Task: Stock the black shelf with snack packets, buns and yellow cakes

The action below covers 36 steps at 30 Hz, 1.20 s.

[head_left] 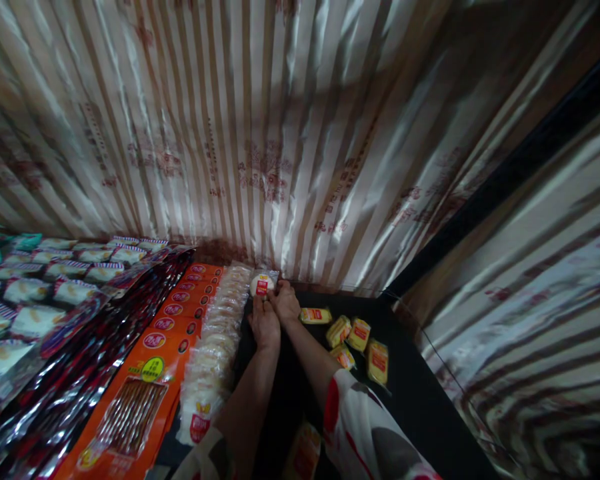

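At the back of the black surface lies a round white cake in a clear wrapper (263, 285) with a red and yellow label. My left hand (265, 325) has its fingers closed on the wrapper's near edge. Beside it, my right hand (285, 304) grips the same wrapper at its right side, the fingers partly hidden. Just left of both hands runs an overlapping row of similar clear-wrapped round cakes (215, 347). Right of my right hand rests a small yellow-wrapped cake (315, 315), with several more yellow packets (359, 335) scattered farther right.
Orange snack packs (145, 360) overlap in a row on the left, beside dark red shiny packs (105, 340) and rows of white wrapped breads (35, 323). A striped, printed curtain (260, 133) stands behind. A dark pole (505, 173) slants at right. Another yellow packet (304, 453) lies near me.
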### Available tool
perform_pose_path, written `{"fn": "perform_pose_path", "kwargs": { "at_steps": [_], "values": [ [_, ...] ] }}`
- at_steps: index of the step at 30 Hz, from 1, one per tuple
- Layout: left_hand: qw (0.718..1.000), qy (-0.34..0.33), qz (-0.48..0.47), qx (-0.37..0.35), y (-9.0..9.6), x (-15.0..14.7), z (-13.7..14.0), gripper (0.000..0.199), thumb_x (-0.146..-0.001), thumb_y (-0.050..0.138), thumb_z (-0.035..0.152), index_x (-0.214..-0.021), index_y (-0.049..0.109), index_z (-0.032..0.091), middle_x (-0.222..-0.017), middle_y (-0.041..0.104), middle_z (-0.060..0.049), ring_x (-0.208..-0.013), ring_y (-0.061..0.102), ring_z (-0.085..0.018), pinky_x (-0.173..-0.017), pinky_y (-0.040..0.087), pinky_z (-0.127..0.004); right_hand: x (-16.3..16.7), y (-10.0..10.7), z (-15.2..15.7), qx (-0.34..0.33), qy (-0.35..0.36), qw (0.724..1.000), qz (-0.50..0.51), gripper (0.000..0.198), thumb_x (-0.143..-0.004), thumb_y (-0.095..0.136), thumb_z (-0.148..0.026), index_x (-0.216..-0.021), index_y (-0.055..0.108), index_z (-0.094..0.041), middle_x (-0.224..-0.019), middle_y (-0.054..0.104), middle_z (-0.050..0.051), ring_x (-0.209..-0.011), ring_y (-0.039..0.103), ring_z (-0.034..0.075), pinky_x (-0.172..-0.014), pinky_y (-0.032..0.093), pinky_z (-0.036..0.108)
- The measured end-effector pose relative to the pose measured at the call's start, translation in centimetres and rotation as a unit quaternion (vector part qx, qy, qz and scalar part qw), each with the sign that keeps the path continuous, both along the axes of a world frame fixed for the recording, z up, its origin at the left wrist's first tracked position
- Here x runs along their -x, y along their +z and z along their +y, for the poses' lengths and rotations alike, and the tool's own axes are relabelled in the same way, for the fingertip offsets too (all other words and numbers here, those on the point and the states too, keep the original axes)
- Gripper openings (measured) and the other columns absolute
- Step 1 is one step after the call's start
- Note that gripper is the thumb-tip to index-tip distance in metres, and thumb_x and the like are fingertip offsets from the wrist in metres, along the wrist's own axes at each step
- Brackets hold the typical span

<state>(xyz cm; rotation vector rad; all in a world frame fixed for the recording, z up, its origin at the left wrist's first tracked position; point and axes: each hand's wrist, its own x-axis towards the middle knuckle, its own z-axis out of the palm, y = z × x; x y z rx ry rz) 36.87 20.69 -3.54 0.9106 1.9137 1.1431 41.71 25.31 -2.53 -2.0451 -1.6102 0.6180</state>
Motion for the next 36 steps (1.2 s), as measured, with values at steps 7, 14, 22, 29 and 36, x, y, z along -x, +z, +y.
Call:
{"fn": "perform_pose_path", "kwargs": {
  "at_steps": [7,14,22,29,36],
  "values": [
    [0.999,-0.002,0.021,-0.025,1.8,-1.2,-2.2,0.04,-0.088,0.034,0.022,-0.123,0.054,0.019,-0.135,0.05,-0.008,-0.127,0.042,-0.02,-0.107,0.031,-0.036,-0.7,-0.1,-1.4,-0.079,0.022,0.994,0.072,0.034,-0.081,0.052,-0.024,-0.115,0.055,-0.019,-0.11,0.059,0.01,-0.1,0.057,0.02,-0.088,0.044,0.031],
    [0.996,-0.025,0.034,-0.081,5.2,-2.5,-8.1,0.037,-0.084,0.036,0.016,-0.113,0.059,0.018,-0.125,0.059,-0.007,-0.119,0.05,-0.018,-0.104,0.034,-0.032,-2.6,1.8,-6.5,-0.136,0.074,0.972,0.175,0.025,-0.077,0.047,-0.015,-0.096,0.063,-0.018,-0.095,0.064,0.005,-0.091,0.058,0.017,-0.09,0.043,0.032],
    [0.977,-0.011,0.161,-0.136,4.5,-1.4,-19.3,0.035,-0.08,0.041,0.014,-0.11,0.058,0.015,-0.117,0.057,-0.012,-0.117,0.047,-0.023,-0.104,0.034,-0.036,-5.7,2.8,-19.0,-0.172,0.025,0.941,0.29,0.027,-0.083,0.042,-0.027,-0.103,0.058,-0.016,-0.101,0.063,0.009,-0.069,0.062,0.014,-0.065,0.049,0.027],
    [0.976,-0.101,0.19,-0.028,-0.2,-1.2,-26.0,0.042,-0.079,0.045,0.013,-0.121,0.052,0.013,-0.116,0.049,-0.015,-0.104,0.057,-0.023,-0.09,0.046,-0.032,-9.3,-0.6,-29.5,-0.147,-0.058,0.923,0.35,0.032,-0.079,0.049,-0.043,-0.097,0.059,-0.019,-0.091,0.066,0.008,-0.07,0.061,0.018,-0.066,0.049,0.03],
    [0.943,-0.242,0.228,-0.028,0.9,-4.1,-23.3,0.043,-0.084,0.039,0.011,-0.125,0.048,0.011,-0.116,0.05,-0.015,-0.098,0.059,-0.019,-0.087,0.046,-0.028,-11.8,-3.9,-35.5,-0.107,-0.077,0.935,0.331,0.027,-0.077,0.05,-0.043,-0.09,0.062,-0.023,-0.087,0.067,0.007,-0.066,0.061,0.019,-0.064,0.05,0.033]
  ]
}}
